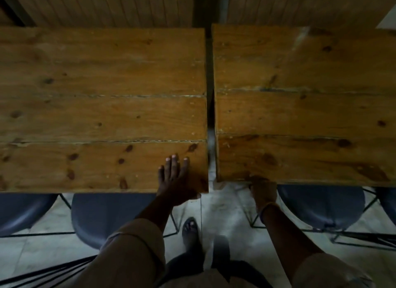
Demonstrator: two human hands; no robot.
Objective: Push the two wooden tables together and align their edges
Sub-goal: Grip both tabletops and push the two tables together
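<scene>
Two wooden plank tables stand side by side with a narrow dark gap between them. The left table point(96, 107) reaches a little nearer to me than the right table point(300, 116), so their front edges are offset. My left hand point(174, 178) lies flat, fingers spread, on the left table's near right corner. My right hand point(262, 190) grips the right table's front edge near its left corner, with the fingers curled under and hidden.
Dark blue round chairs point(111, 217) point(321, 206) on thin black wire legs sit tucked under both tables' front edges. Pale tiled floor point(225, 212) shows between them, with my sandalled foot point(190, 227). A wooden slatted wall point(107, 7) backs the tables.
</scene>
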